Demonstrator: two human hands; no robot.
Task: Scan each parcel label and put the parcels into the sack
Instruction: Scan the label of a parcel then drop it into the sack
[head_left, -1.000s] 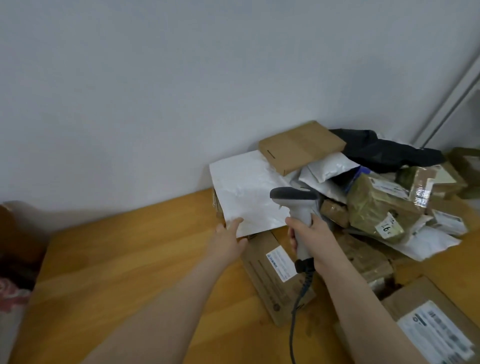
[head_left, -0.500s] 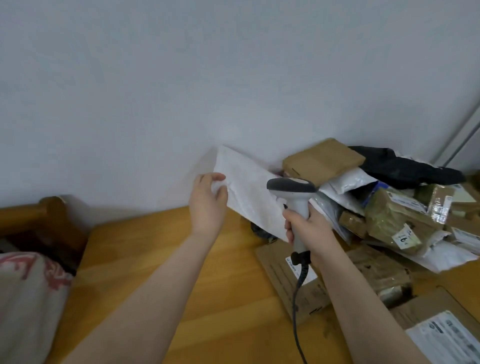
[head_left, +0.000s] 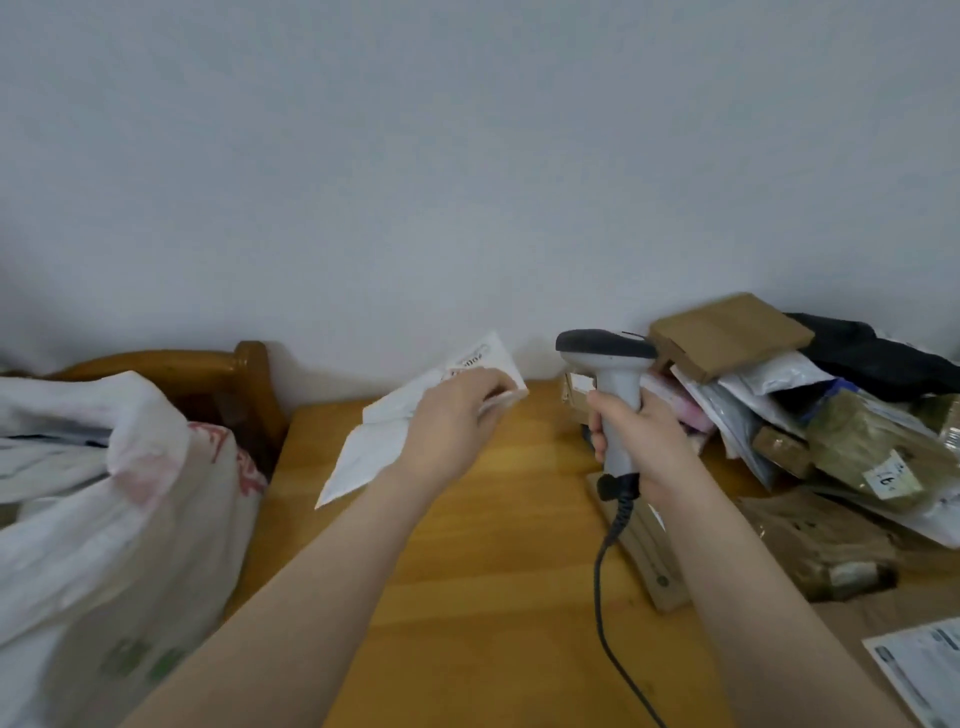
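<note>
Parcel, pinched in the left hand, has swung from the pile toward the sack; right hand grips scanner; bagging seems next.

Your left hand gripped a white mailer above the wooden table. Your right hand clasped the corded scanner beside the parcel pile.
</note>
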